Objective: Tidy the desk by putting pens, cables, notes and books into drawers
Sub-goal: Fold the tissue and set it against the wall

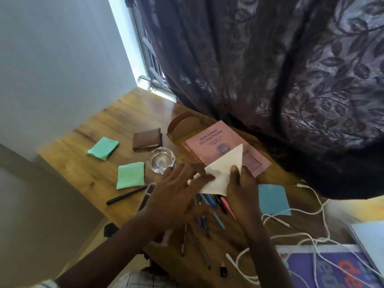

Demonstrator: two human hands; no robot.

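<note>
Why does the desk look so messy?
Things lie scattered. Pens are strewn in a loose heap below the hands, white cables sprawl in tangled loops on the right, and green notes lie apart. The right hand holds a white paper.

Daylight enters from a narrow strip of window (133,38) at about eleven o'clock, blown out to near white, and washes the wall (52,59) at nine o'clock in soft, even grey. The dark patterned curtain (280,69), filling twelve to three o'clock, catches a dull sheen on its folds. The wooden desk (116,121) is moderately lit, with faint reflections off the glass dish (162,161) near centre. The whole picture is soft, and the left hand (174,196) is smeared by motion blur. Wide-angle distortion bends and tilts lines toward the edges, strongest at seven and four o'clock.
</note>
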